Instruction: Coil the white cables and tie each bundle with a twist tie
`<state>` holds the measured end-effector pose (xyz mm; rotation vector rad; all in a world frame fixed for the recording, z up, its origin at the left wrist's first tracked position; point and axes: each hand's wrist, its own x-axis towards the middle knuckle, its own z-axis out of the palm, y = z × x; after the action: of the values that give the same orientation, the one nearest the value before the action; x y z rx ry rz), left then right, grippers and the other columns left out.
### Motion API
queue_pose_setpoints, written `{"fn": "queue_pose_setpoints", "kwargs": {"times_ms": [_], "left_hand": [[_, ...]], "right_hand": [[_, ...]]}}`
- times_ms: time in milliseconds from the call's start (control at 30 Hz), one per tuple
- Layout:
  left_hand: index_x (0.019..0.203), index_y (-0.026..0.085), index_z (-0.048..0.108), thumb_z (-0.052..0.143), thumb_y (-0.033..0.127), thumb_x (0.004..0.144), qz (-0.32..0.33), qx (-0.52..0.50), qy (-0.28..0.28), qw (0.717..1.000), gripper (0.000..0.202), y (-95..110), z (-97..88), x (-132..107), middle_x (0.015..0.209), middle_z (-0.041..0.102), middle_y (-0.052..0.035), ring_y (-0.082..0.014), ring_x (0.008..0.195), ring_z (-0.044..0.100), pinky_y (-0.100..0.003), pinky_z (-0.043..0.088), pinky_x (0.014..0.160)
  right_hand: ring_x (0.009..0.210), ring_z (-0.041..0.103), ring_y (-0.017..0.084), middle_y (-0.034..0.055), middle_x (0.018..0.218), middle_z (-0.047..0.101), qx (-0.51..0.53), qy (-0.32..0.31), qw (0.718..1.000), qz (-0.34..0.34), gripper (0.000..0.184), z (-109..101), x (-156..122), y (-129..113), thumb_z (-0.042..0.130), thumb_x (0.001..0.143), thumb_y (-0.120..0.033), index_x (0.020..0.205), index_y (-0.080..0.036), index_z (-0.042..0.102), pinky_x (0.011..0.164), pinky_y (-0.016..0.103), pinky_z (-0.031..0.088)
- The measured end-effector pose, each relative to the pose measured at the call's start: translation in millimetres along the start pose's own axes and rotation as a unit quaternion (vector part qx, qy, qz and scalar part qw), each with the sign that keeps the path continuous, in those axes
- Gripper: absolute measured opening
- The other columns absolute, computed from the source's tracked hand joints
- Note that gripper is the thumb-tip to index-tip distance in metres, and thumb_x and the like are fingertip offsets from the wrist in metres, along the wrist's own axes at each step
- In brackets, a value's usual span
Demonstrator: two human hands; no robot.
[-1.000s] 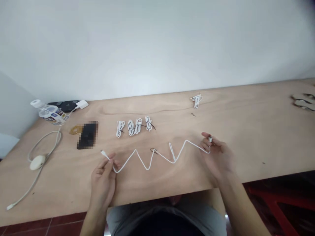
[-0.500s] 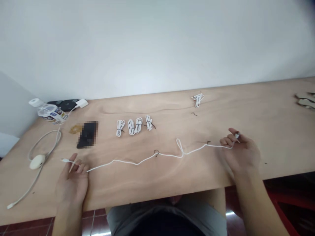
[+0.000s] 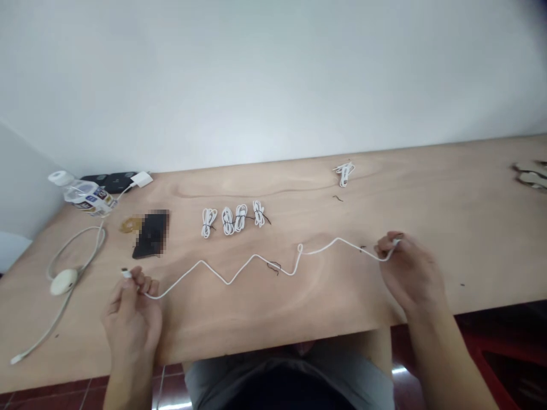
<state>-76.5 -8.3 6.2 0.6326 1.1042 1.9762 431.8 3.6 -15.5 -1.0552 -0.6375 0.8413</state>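
A white charging cable runs in zigzags across the wooden table, with a small loop right of its middle. My left hand pinches one end, its plug pointing up past the thumb. At the other end, my right hand has its fingers closed around the second plug. A dark twist tie lies by the middle of the cable, and a shorter dark tie is near my right hand. Beyond the cable, several coiled white cables lie in a row, bound with dark ties.
Farther back lie another coiled cable and a loose tie. On the left are a dark phone-like object, blurred out, a plastic bottle, a white adapter and a thicker cable with a round piece.
Both hands have come slightly inward and now pinch the plugs between closed fingers. The cable has slackened into sharper bends, and its upright loop has shrunk.
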Motion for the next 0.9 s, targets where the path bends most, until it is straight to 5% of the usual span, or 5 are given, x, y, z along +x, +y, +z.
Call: {"fn": "queue_pose_setpoints", "kwargs": {"times_ms": [200,400,633,900], "left_hand": [[0.089,0.019,0.076,0.09,0.038,0.081,0.031,0.118,-0.071,0.99,0.024,-22.4,17.1,-41.4,0.092,0.066,-0.0017,-0.0151,0.085,0.058,-0.029,0.053,0.082],[0.087,0.022,0.078,0.082,0.03,0.087,0.061,0.266,-0.194,0.942,0.009,-41.7,41.0,-75.5,0.092,0.073,-0.0061,-0.0224,0.094,0.067,-0.031,0.053,0.083],[0.098,0.022,0.078,0.074,0.03,0.094,-0.027,0.309,-0.296,0.903,0.01,-65.1,70.5,-109.3,0.097,0.075,-0.0068,-0.0229,0.095,0.07,-0.033,0.055,0.091],[0.101,0.02,0.072,0.071,0.032,0.097,-0.048,0.307,-0.329,0.891,0.012,-74.5,73.7,-114.2,0.101,0.075,-0.0063,-0.0227,0.099,0.072,-0.036,0.056,0.095]], "right_hand": [[0.096,0.065,0.026,0.0096,0.102,0.074,-0.116,-0.132,0.984,0.035,0.024,13.9,-43.7,12.7,0.089,0.077,-0.037,0.097,-0.025,0.084,0.082,0.039,0.053],[0.08,0.057,0.021,0.0062,0.096,0.072,-0.191,-0.281,0.94,0.028,0.017,58.2,-77.1,14.6,0.085,0.085,-0.037,0.095,-0.024,0.081,0.072,0.035,0.047],[0.061,0.047,0.014,-0.0025,0.066,0.057,-0.202,-0.296,0.932,0.048,0.017,99.9,-108.5,38.5,0.087,0.084,-0.038,0.089,-0.022,0.082,0.057,0.029,0.039],[0.098,0.073,0.024,0.0067,0.104,0.078,-0.169,-0.309,0.936,0.008,0.009,111.1,-116.9,55.7,0.082,0.089,-0.03,0.096,-0.026,0.084,0.086,0.034,0.059]]}}
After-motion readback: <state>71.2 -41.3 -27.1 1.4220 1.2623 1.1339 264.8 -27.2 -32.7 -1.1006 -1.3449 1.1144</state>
